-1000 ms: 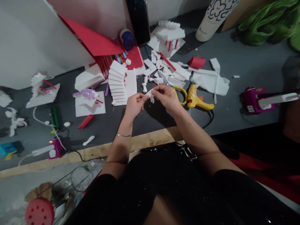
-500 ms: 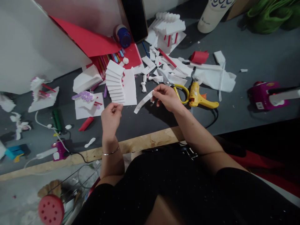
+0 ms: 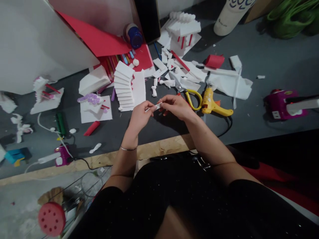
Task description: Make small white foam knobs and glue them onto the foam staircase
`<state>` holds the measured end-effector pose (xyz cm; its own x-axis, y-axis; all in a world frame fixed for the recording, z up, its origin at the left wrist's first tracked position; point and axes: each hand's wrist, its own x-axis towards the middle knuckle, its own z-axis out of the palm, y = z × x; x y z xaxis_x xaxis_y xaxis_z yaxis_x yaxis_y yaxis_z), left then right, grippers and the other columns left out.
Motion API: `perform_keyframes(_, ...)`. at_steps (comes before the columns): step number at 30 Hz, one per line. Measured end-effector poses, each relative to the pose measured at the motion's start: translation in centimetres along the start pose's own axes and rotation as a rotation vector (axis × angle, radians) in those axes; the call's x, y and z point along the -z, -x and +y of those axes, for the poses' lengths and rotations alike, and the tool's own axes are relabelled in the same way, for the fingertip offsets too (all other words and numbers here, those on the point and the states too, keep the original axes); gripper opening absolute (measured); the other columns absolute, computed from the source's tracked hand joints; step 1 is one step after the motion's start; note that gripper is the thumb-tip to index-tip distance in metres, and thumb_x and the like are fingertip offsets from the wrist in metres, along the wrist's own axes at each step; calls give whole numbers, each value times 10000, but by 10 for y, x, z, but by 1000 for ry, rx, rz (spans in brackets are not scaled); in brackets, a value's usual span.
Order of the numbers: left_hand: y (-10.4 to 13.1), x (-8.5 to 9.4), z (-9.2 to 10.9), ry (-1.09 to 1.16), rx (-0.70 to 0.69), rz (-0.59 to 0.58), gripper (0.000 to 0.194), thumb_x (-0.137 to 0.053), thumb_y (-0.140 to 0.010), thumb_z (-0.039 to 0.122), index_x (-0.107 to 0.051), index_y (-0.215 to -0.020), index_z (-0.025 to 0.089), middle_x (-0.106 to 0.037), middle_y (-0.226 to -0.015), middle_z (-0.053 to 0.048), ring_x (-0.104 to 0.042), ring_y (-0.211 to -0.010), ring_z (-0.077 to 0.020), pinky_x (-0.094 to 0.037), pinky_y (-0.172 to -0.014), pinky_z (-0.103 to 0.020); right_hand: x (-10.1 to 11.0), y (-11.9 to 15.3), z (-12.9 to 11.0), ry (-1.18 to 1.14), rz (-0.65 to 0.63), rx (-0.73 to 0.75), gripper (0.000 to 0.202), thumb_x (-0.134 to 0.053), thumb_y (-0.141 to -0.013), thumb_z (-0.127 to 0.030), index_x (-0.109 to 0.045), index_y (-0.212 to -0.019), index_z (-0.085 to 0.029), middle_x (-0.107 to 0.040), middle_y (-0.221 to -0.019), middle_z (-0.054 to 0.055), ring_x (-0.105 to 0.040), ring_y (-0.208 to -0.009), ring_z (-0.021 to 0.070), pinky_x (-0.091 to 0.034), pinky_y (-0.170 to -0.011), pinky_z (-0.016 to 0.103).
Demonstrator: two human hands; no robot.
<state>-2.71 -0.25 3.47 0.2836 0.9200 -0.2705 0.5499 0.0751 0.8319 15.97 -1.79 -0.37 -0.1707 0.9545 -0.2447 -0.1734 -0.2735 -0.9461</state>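
Note:
Between the fingertips of my two hands is a small white strip point(image 3: 157, 106), mostly covered by the fingers; its material is unclear. My left hand point(image 3: 141, 116) pinches one end and my right hand point(image 3: 175, 107) pinches the other. Just beyond my left hand stands a white stepped staircase model point(image 3: 124, 88) on a white base sheet point(image 3: 139, 87). To the right of my right hand lie yellow-handled scissors point(image 3: 193, 99), and beside them a yellow glue gun point(image 3: 211, 103).
White scraps point(image 3: 189, 71) cover the back middle. A white model with red posts point(image 3: 185, 28), a phone point(image 3: 148, 20), a blue-capped jar point(image 3: 135, 37) and a tumbler point(image 3: 229, 18) stand behind. Small models point(image 3: 96, 108) sit left; a purple power adapter point(image 3: 284, 103) sits right.
My left hand has moved right, away from the staircase's near end, and now grips the strip with my right hand. A small white bit now shows at the staircase's near corner.

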Motion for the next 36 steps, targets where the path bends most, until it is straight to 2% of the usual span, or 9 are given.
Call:
perform_keyframes(3,2,4,0,-47,38,-49,145,-676,-914,293,-663,-796,209,-619,-599,36,-530,-572,-115,-390,-604,-262,2,6,-3,96,-20,-11,238,-725,-806,-431,-731,-845,-196,-705,-776,16,-637,-738,145,-522,-578,250)
perform_keyframes(6,3,3,-2,-76,44,-102,160,-665,-916,316,-674,-800,207,-631,-607,28,-542,-581,-123,-393,-615,-270,4,11,-5,256,-24,49,265,-697,-846,-447,-749,-848,-187,-709,-766,15,-610,-730,142,-491,-628,265)
perform_keyframes(11,2,-1,-6,-142,40,-184,156,-640,-930,300,-725,-847,200,-667,-701,10,-582,-604,-128,-435,-653,-287,6,14,0,578,-19,117,103,-694,-842,-257,-742,-802,-176,-729,-753,8,-607,-720,143,-429,-692,278)
perform_keyframes(16,-1,0,-13,-447,-73,-194,155,-647,-937,243,-797,-911,213,-699,-938,-56,-665,-935,-216,-489,-850,-356,8,14,7,765,-37,104,101,-665,-830,-131,-746,-801,-182,-746,-819,29,-630,-764,160,-430,-729,284)
perform_keyframes(19,0,1,-17,-548,-64,-220,149,-638,-955,229,-784,-958,207,-703,-974,-69,-662,-977,-240,-484,-832,-368,5,16,10,881,-29,91,88,-689,-833,-121,-752,-838,-181,-735,-836,45,-612,-758,168,-411,-715,291)
perform_keyframes(23,3,-1,-27,-565,-142,-190,100,-647,-963,211,-744,-969,188,-705,-1025,-85,-655,-1008,-241,-487,-841,-366,2,19,15,992,14,135,95,-676,-860,-129,-745,-894,-185,-704,-886,59,-592,-780,184,-396,-711,306)
perform_keyframes(27,3,-4,-46,-510,-266,-142,114,-621,-989,222,-727,-950,203,-711,-993,-69,-644,-1009,-227,-501,-903,-362,2,23,21,1095,15,230,127,-612,-905,-143,-729,-912,-195,-662,-945,83,-587,-906,238,-418,-781,348)
perform_keyframes(32,5,-6,-66,-470,-422,-74,166,-578,-1024,264,-738,-1004,220,-732,-1008,-65,-639,-1001,-218,-511,-913,-356,4,27,25,1253,-56,327,215,-509,-984,-131,-719,-955,-164,-667,-999,135,-561,-963,268,-415,-814,383)
perform_keyframes(36,9,-4,-72,-491,-489,-87,261,-496,-1056,267,-751,-1099,227,-724,-1069,-88,-633,-1049,-226,-506,-902,-360,8,29,23,1360,-115,387,344,-395,-1062,-161,-717,-943,-179,-664,-978,128,-547,-937,255,-431,-835,393)
